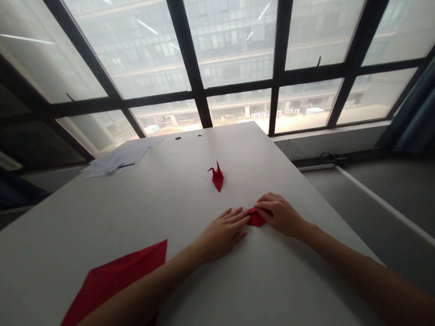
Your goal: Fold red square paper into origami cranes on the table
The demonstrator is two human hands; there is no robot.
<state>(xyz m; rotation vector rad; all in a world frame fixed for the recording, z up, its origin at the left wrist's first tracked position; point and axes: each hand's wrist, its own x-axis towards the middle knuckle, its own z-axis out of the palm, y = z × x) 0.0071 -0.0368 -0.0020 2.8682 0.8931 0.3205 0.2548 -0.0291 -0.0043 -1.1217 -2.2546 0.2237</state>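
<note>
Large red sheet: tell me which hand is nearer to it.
Left. The left hand lies to the right of the large red sheet, apart from it; the right hand is farther right still, past the small folded paper both hands touch.

Left hand [222, 232], right hand [280, 215] on red paper [255, 217] — folded, perhaps — near crane [217, 176]

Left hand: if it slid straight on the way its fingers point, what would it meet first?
The left hand would probably meet the small folded red paper, right at its fingertips; the right hand lies just behind it.
</note>
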